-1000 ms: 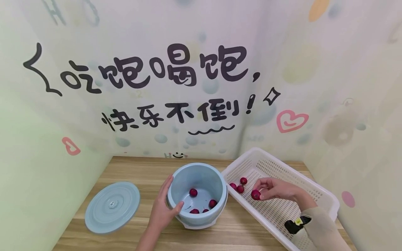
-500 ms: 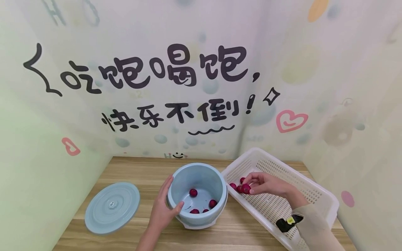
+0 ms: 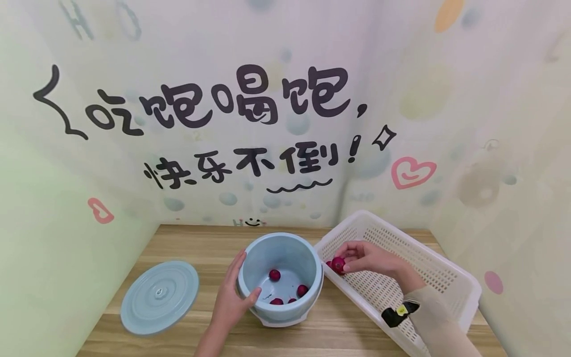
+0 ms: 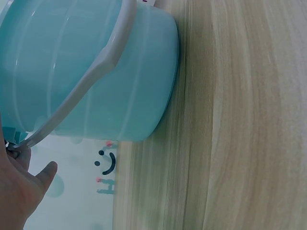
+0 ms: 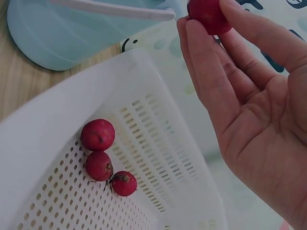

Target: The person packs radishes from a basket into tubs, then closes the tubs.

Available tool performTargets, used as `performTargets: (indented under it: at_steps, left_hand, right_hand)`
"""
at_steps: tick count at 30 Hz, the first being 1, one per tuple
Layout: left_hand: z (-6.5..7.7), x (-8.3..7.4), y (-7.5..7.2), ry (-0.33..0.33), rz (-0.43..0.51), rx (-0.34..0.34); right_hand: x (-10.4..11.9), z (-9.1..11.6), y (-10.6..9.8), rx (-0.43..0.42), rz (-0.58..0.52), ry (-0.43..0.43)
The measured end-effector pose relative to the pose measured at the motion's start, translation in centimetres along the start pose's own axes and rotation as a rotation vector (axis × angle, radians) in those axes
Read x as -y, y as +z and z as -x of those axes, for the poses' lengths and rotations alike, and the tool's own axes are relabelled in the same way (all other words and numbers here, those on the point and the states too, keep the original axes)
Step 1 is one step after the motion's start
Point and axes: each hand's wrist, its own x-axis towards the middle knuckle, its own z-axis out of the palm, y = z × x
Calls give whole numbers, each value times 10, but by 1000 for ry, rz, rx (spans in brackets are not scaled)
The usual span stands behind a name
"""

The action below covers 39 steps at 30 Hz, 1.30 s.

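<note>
My right hand (image 3: 374, 260) pinches a small red radish (image 3: 338, 265) between thumb and fingertips, over the left part of the white perforated basket (image 3: 379, 290). In the right wrist view, that radish (image 5: 208, 17) is up near the bucket, above several loose radishes (image 5: 98, 134) lying on the basket floor. My left hand (image 3: 232, 292) holds the light blue bucket (image 3: 285, 310) at its left side, thumb at the rim and fingers along the outer wall. Several radishes (image 3: 274, 274) lie at the bottom of the bucket. Its white handle (image 4: 91, 76) hangs down the front.
A round light blue lid (image 3: 158, 297) lies on the wooden table (image 3: 209, 243) to the left. The basket stands close against the bucket's right side. Behind the table rises a printed wall (image 3: 250, 208), with side walls at left and right.
My right hand has moved left across the basket with the radish, closer to the bucket, and now covers some of the loose radishes. My left hand and the bucket have stayed in place.
</note>
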Motion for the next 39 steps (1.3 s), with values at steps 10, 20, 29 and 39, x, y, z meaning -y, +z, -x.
performTargets:
  at_steps: [10,20,29,39]
  left_hand:
    - [1,1,1,-9,10,-6]
    - [0,1,1,-12,25,3]
    - [0,1,2,-10,21,1]
    - [0,2,2,1,6,-5]
  right_hand:
    - [9,-11,8,-27,5,0]
    - [17,-22,15,-46,8,1]
    - [22,-29,19,-55,-24,-4]
    - [26,-36,25,-76,-6,2]
